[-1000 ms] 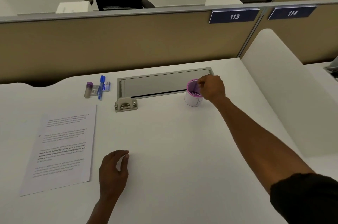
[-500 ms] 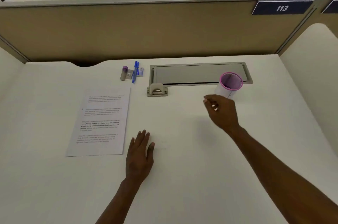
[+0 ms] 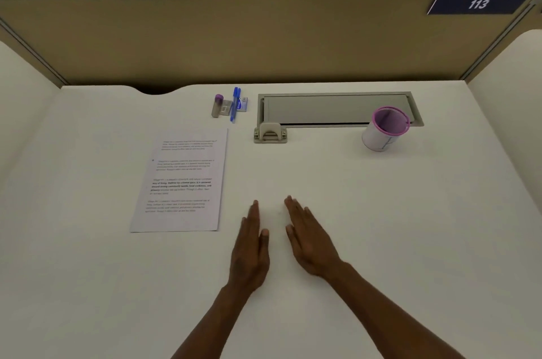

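Observation:
My left hand [image 3: 250, 253] and my right hand [image 3: 311, 241] lie flat side by side on the white desk [image 3: 381, 241], fingers straight, holding nothing. A printed sheet of paper [image 3: 181, 182] lies just left of my left hand. A white cup with a pink rim [image 3: 384, 129] stands far to the right, by the grey cable hatch [image 3: 337, 107]. A blue pen [image 3: 235, 104], a small purple-capped tube [image 3: 217, 105] and a small card lie together at the back, left of the hatch.
A tan partition [image 3: 264, 35] with a blue sign reading 113 [image 3: 478, 3] closes the back of the desk. White side dividers [image 3: 510, 79] stand left and right. A beige hatch latch [image 3: 270, 135] sits at the hatch's front left corner. Black chairs show beyond the partition.
My right hand left the cup and came back to the desk beside my left hand, now flat. My left hand's fingers straightened. The view shifted left.

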Demonstrator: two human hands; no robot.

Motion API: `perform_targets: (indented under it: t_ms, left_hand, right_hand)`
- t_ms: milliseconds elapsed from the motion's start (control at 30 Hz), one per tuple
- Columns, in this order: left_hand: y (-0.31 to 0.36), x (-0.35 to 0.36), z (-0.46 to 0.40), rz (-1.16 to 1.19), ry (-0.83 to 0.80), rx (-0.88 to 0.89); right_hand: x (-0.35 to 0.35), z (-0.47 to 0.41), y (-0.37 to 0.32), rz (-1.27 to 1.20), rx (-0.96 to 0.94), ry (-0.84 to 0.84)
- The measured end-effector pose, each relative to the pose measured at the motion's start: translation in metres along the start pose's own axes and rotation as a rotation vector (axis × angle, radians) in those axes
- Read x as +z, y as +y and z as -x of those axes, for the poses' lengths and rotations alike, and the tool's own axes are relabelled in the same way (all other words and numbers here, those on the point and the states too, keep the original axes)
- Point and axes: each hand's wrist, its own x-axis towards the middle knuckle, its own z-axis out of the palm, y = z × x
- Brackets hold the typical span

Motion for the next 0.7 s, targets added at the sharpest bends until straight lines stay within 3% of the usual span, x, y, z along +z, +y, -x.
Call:
perform_targets:
  t_ms: [100,300,367,433,500,600,700]
  left_hand:
    - [-0.014,-0.009,0.005,-0.137,0.049,-0.028]
    - [-0.023,0.0,0.017,-0.466,-0.151,0.096]
    - [-0.02,0.001,0.02,-0.448,-0.197,0.166]
    - [-0.017,-0.001,0.023,-0.304,-0.197,0.218]
    - [-0.016,-0.008,0.022,-0.124,-0.104,0.126]
    - [-0.02,-0.016,0.02,-0.112,-0.01,-0.014]
    - [-0.029,-0.016,0.022,-0.34,-0.089,0.045]
  right_hand:
    - [-0.012,-0.032,-0.001,0.03,0.003,-0.05]
    - [-0.001,-0.012,-0.003,0.116,-0.19,-0.135]
    - [0.001,0.009,-0.003,0.012,-0.225,-0.125]
    - [-0.006,0.009,-0.008,-0.194,-0.089,-0.043]
    - [-0.013,-0.012,-0.011,-0.305,0.026,0.07]
    - [-0.017,-0.041,-0.014,-0.152,0.014,0.025]
    - [-0.004,-0.038,-0.01,0.03,-0.119,-0.094]
